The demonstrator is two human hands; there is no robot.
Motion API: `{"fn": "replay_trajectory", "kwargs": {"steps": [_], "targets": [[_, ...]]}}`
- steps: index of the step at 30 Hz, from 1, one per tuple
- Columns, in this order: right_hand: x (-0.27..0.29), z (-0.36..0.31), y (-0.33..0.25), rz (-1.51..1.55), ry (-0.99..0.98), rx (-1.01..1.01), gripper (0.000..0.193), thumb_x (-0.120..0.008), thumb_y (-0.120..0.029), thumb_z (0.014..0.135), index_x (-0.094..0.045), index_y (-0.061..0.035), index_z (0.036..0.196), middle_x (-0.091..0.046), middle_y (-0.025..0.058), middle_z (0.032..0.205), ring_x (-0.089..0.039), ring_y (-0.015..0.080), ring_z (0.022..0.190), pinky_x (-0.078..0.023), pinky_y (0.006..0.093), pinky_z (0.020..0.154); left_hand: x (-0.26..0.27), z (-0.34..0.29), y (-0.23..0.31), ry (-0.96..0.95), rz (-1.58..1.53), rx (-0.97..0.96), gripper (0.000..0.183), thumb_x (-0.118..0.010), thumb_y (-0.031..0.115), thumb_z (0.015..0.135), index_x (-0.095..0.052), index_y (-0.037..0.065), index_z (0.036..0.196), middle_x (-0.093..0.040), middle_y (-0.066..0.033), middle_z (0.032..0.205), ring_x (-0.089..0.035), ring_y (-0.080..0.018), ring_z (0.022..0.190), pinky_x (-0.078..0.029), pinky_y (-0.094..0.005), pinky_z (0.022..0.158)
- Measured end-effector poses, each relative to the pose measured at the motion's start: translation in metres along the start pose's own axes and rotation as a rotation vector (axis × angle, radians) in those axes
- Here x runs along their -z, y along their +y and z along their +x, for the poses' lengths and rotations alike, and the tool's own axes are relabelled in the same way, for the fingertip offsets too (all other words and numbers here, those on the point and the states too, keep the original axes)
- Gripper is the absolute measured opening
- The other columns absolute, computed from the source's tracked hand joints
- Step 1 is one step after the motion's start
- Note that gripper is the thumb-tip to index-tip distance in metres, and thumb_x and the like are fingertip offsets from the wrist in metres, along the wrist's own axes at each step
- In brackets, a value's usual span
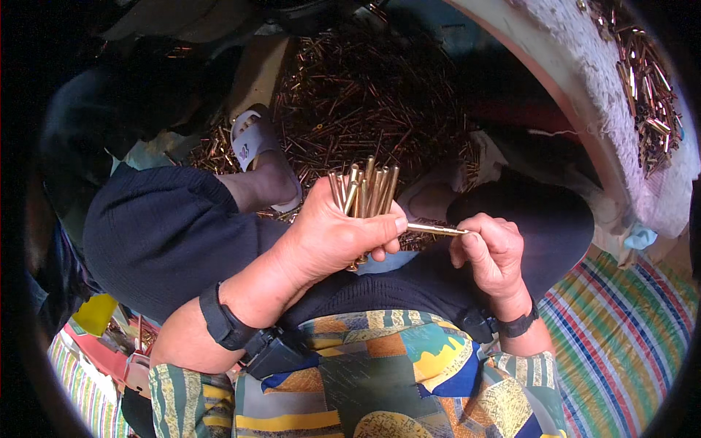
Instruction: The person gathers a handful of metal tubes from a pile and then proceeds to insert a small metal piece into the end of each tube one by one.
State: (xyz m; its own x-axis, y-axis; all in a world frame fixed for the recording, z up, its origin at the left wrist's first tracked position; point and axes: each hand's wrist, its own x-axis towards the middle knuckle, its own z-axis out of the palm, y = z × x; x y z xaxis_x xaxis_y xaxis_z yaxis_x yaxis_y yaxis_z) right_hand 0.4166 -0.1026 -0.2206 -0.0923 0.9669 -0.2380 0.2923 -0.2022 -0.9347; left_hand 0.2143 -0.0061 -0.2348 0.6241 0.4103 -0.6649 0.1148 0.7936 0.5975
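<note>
My left hand (339, 226) is closed around a bundle of slim gold-coloured metal tubes (371, 191), which stick up above the fingers. Their lower ends poke out under the palm. One more slim gold tube (434, 229) lies level between my hands, its left end under my left thumb. At its narrow right end, the fingertips of my right hand (491, 252) are pinched together. Whether a small part sits in that pinch is too small to see. Both hands are above my lap.
A large heap of similar metal tubes (365, 95) lies beyond my legs. More tubes (650, 95) rest on a pale cloth-covered surface (577, 51) at the upper right. A sandalled foot (266, 157) is at the heap's left edge. Striped sheeting (621, 321) spreads at the right.
</note>
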Motion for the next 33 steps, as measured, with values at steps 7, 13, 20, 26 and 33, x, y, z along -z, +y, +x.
{"fn": "replay_trajectory", "kwargs": {"steps": [7,13,20,26,33], "targets": [[-0.009,0.002,0.008,0.011,0.168,0.045,0.021,-0.05,-0.011,0.087,-0.05,-0.0024,0.068,-0.043,0.0024,0.047,-0.044,0.0139,0.04,-0.036,0.0245,0.041,-0.002,0.0,0.0,-0.029,0.003,0.01,0.011,-0.065,0.011,0.076,-0.062,0.001,0.074,-0.06,-0.0047,0.059,-0.055,-0.0076,0.051,-0.045,-0.0198,0.048],[-0.008,0.001,0.008,0.101,0.131,-0.081,0.027,-0.053,-0.012,0.086,-0.045,-0.0025,0.062,-0.045,0.0039,0.052,-0.045,0.0139,0.043,-0.034,0.0255,0.042,-0.001,0.001,-0.002,-0.042,0.027,0.0,0.012,-0.065,0.012,0.077,-0.061,0.002,0.078,-0.06,-0.006,0.062,-0.055,-0.0101,0.051,-0.044,-0.0197,0.049],[-0.002,-0.003,0.008,0.051,-0.019,-0.097,0.022,-0.057,-0.015,0.084,-0.047,-0.001,0.07,-0.05,0.0047,0.059,-0.048,0.0118,0.05,-0.038,0.0228,0.048,-0.002,-0.002,-0.003,-0.077,0.049,-0.027,0.012,-0.065,0.013,0.077,-0.061,0.002,0.078,-0.06,-0.0062,0.061,-0.055,-0.0096,0.05,-0.044,-0.0196,0.047],[-0.002,-0.01,-0.007,-0.079,0.048,-0.045,0.022,-0.054,-0.014,0.086,-0.046,-0.0008,0.07,-0.051,0.0053,0.062,-0.047,0.0082,0.051,-0.037,0.0224,0.047,-0.003,-0.008,0.0,-0.112,0.012,-0.065,0.012,-0.065,0.013,0.077,-0.061,0.002,0.078,-0.06,-0.006,0.061,-0.055,-0.0089,0.049,-0.043,-0.0195,0.044],[-0.01,-0.014,-0.023,-0.05,0.202,-0.054,0.027,-0.052,-0.019,0.088,-0.047,-0.0022,0.068,-0.05,0.0024,0.059,-0.045,0.0066,0.049,-0.036,0.0205,0.046,-0.008,-0.013,-0.002,-0.132,-0.007,-0.097,0.01,-0.064,0.012,0.077,-0.061,0.002,0.077,-0.06,-0.0054,0.06,-0.054,-0.0082,0.049,-0.044,-0.0189,0.046]]}}
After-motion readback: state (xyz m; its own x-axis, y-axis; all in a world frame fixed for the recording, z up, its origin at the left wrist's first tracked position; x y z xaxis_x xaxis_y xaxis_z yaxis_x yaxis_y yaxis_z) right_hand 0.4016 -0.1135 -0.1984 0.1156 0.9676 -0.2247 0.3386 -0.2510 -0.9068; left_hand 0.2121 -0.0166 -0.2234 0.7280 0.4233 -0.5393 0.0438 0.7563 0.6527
